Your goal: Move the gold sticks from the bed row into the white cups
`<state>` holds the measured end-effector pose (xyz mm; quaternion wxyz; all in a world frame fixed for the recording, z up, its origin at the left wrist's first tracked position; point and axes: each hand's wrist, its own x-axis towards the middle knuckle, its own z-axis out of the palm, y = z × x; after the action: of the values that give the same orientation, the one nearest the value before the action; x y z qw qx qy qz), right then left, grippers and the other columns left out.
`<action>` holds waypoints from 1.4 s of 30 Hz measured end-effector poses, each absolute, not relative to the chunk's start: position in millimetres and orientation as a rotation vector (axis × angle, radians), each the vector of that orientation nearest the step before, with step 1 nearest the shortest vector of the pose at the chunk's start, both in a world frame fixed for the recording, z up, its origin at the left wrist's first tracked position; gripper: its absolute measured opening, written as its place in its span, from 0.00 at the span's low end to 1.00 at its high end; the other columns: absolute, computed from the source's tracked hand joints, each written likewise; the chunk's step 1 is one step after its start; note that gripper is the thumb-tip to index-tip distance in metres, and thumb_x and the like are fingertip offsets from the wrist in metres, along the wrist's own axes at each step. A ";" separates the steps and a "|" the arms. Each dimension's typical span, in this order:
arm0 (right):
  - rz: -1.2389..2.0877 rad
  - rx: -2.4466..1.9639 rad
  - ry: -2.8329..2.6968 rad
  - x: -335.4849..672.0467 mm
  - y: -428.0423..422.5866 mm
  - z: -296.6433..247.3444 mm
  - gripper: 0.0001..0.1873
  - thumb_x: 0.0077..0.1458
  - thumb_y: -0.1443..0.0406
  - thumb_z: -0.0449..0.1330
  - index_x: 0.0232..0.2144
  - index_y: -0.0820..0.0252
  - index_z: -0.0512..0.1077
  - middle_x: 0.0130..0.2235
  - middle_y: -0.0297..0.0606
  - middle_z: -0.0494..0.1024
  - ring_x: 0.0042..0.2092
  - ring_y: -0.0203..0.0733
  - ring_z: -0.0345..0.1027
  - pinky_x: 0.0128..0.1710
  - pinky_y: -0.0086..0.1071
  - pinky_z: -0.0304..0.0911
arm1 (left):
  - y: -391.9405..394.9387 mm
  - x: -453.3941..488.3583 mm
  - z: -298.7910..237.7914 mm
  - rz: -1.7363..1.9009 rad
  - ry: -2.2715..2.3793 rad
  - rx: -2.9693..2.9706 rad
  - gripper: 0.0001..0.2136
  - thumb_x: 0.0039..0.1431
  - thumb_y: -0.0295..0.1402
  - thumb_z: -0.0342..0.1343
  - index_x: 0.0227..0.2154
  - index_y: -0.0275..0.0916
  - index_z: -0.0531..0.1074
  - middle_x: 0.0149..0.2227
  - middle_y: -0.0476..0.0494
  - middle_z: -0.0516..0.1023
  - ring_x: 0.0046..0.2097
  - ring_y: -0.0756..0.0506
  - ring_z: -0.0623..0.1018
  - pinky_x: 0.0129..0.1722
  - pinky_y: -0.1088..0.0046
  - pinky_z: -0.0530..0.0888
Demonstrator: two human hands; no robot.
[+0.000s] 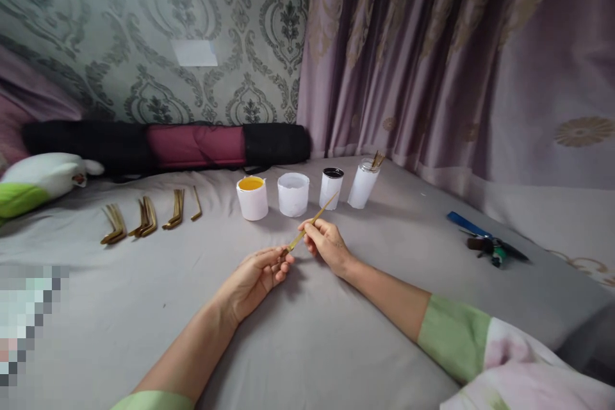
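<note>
My left hand (262, 275) pinches the lower end of a thin, stiff yellow-brown strip (314, 216). My right hand (327, 243) grips the same strip higher up, and its narrow tip points up and to the right. Just beyond the hands stand a white-wrapped cup with yellow inside (252, 203), a white-wrapped tub (293, 197), a white-wrapped container with a black rim (328, 195) and a tilted-looking white-wrapped jar (364, 187) holding several brown strips (379, 159). The strip's lowest end is partly hidden by my left fingers.
Bent brown strips lie in small groups (113, 224), (147, 216), (175, 209) at left, with a single bent strip (196, 204). At right are a blue-handled tool (468, 224) and small dark and green items (497, 254). A black-and-maroon roll (196, 145) lies along the wall, near a plush toy (43, 179).
</note>
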<state>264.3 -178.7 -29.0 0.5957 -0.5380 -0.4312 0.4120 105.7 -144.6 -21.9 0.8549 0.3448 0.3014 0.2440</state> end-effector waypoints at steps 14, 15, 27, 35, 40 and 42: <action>1.005 -1.278 -0.981 272.7 -179.1 -27.1 0.14 0.47 0.57 0.53 0.30 0.62 0.67 0.21 0.29 0.64 0.18 0.26 0.55 0.15 0.22 0.51 | -143.5 104.1 -23.4 0.510 0.643 0.695 0.08 0.50 0.24 0.53 0.35 0.29 0.67 0.29 0.40 0.72 0.26 0.55 0.70 0.26 0.82 0.71; 1.001 -1.279 -0.980 274.6 -179.1 -26.1 0.14 0.47 0.56 0.53 0.30 0.62 0.67 0.21 0.29 0.64 0.18 0.26 0.55 0.15 0.22 0.51 | -143.4 104.1 -23.4 0.512 0.642 0.696 0.08 0.50 0.24 0.52 0.35 0.29 0.67 0.29 0.40 0.72 0.25 0.55 0.70 0.26 0.82 0.71; 0.888 -1.248 -0.900 302.3 -179.9 -6.5 0.15 0.46 0.55 0.53 0.30 0.62 0.68 0.23 0.30 0.65 0.20 0.27 0.56 0.17 0.23 0.52 | -143.2 102.1 -23.5 0.520 0.642 0.687 0.06 0.50 0.24 0.53 0.33 0.30 0.67 0.28 0.41 0.72 0.25 0.55 0.71 0.26 0.82 0.71; 0.819 -1.242 -0.864 316.0 -179.1 7.1 0.16 0.47 0.55 0.53 0.29 0.62 0.68 0.23 0.31 0.65 0.20 0.27 0.56 0.17 0.23 0.52 | -144.0 101.1 -22.1 0.516 0.643 0.680 0.07 0.49 0.24 0.53 0.34 0.30 0.66 0.29 0.41 0.72 0.25 0.55 0.70 0.26 0.81 0.71; 0.797 -1.236 -0.861 321.6 -179.8 9.2 0.16 0.46 0.55 0.54 0.29 0.63 0.67 0.23 0.31 0.66 0.20 0.27 0.56 0.17 0.23 0.52 | -144.1 101.5 -21.2 0.524 0.658 0.669 0.06 0.49 0.23 0.53 0.33 0.30 0.66 0.29 0.41 0.72 0.25 0.55 0.70 0.25 0.81 0.71; 0.794 -1.239 -0.866 322.5 -180.4 9.8 0.16 0.46 0.55 0.54 0.29 0.63 0.67 0.23 0.31 0.66 0.20 0.27 0.56 0.17 0.23 0.52 | -143.8 101.6 -21.6 0.524 0.656 0.667 0.06 0.49 0.23 0.53 0.33 0.30 0.67 0.29 0.41 0.72 0.25 0.55 0.70 0.25 0.82 0.71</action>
<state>322.5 -180.4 9.8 0.6571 -0.5471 -0.3823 0.3503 101.6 -143.8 -21.6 0.8597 0.3179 0.3124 0.2495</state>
